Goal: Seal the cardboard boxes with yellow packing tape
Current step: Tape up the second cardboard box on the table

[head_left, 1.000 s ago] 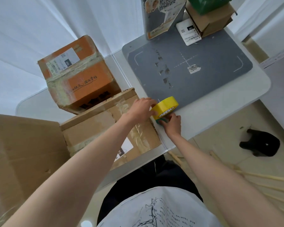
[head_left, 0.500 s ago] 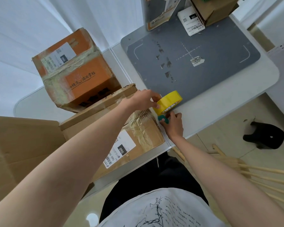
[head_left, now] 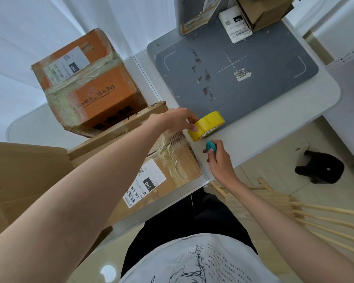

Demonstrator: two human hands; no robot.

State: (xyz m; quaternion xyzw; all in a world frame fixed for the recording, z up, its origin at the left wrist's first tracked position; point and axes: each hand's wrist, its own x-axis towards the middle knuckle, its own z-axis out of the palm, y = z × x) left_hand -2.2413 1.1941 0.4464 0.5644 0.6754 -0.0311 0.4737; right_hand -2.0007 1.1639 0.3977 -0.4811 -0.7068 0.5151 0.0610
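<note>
A white table [head_left: 274, 127] against pale curtains, a grey cutting mat [head_left: 253, 82] laid across its far right half; at the mat's near edge the left hand [head_left: 176, 120] curls thumb and fingers round a roll of yellow packing tape [head_left: 207, 125], the roll standing tilted on the table just right of the boxes; the right hand [head_left: 218, 158], a little nearer, closes its fingers on a small teal tool [head_left: 211, 146] (probably a cutter, though too little of it shows to be sure). To the left, a brown cardboard box [head_left: 151, 170] bearing a barcoded label lies on the table, old clear tape wrinkled over its top; an orange box [head_left: 90, 82] sits tilted on its far end, likewise bound in worn clear tape. No yellow strip shows on either box, so the sealing appears not yet begun: a length must be drawn from the roll, laid over the flaps and cut. More boxes [head_left: 264, 11] wait at the far end; a black stool [head_left: 321, 170] stands on the floor, right.
</note>
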